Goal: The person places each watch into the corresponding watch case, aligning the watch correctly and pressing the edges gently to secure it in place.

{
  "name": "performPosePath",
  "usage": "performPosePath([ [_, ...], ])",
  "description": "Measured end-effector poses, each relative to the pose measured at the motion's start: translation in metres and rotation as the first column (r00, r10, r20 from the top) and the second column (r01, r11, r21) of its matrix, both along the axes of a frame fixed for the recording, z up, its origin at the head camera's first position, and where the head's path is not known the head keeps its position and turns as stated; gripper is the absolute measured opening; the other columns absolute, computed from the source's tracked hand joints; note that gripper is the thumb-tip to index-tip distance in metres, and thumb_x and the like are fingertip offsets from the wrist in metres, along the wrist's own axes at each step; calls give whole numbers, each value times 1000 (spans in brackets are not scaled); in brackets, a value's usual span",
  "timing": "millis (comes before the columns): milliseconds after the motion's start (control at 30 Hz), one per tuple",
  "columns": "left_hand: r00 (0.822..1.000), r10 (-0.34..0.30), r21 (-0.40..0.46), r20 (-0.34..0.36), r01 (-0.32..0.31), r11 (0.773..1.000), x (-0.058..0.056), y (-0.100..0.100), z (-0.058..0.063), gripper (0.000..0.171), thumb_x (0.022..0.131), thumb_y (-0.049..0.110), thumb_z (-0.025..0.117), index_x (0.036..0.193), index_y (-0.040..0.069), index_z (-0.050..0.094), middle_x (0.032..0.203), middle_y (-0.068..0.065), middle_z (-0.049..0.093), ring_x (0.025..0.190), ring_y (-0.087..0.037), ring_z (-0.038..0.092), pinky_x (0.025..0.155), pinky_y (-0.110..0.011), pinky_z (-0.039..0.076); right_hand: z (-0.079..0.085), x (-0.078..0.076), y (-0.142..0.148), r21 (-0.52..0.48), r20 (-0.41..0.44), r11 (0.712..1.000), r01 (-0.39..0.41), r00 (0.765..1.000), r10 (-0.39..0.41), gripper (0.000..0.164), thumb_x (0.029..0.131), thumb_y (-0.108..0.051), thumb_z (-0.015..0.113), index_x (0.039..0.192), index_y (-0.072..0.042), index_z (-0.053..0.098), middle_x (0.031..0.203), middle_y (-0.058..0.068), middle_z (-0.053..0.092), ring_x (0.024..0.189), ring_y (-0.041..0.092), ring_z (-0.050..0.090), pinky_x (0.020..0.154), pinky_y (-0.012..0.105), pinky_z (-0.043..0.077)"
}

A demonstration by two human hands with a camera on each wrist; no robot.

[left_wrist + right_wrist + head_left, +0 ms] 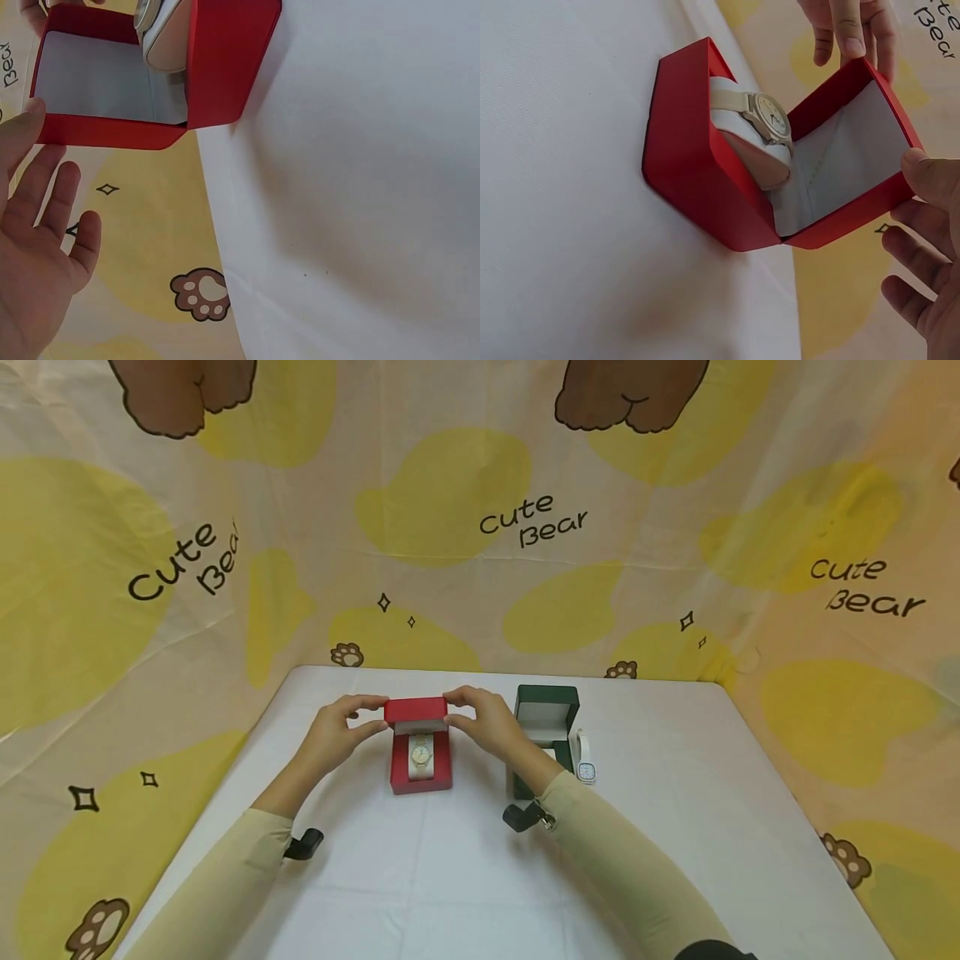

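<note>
A red watch box (421,783) stands on the white table with its lid (415,709) raised. Inside it, a watch (422,755) with a pale strap is wrapped round a white cushion, as the right wrist view also shows. My left hand (335,732) pinches the left edge of the lid between thumb and fingers. At the opposite edge, my right hand (486,720) pinches the lid the same way, its thumb (927,171) on the rim. The lid's pale lining faces me in both wrist views.
Right of the red box stands a green watch box (548,695), lid up, partly hidden behind my right forearm. A white watch (586,760) lies beside it. Patterned cloth walls (450,593) rise round the back and sides of the white table (435,877).
</note>
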State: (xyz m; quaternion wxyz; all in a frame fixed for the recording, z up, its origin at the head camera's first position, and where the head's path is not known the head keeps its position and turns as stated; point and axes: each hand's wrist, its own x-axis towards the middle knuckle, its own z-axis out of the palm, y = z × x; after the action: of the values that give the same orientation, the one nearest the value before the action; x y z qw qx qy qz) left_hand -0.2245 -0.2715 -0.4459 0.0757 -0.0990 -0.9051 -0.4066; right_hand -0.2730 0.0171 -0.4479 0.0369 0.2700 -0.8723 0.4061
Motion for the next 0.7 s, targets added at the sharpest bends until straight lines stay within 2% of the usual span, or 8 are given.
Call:
performPosePath([
  [333,1000,4,22,-13,-4,1000,7,2,-3,46,91,28,80,134,20,67,132,-9,67,124,-34,56,102,-60,47,-2,7,2,0,4,1000,12,1000,-12,41,93,-24,78,132,-18,68,126,-1,72,121,18,64,106,40,50],
  [700,997,2,26,-75,0,1000,13,3,-7,45,90,22,81,133,19,69,130,-7,69,123,-31,60,103,-60,46,-1,14,3,18,15,1000,13,1000,-13,43,92,-25,78,133,-17,67,127,-1,71,123,18,63,106,41,50],
])
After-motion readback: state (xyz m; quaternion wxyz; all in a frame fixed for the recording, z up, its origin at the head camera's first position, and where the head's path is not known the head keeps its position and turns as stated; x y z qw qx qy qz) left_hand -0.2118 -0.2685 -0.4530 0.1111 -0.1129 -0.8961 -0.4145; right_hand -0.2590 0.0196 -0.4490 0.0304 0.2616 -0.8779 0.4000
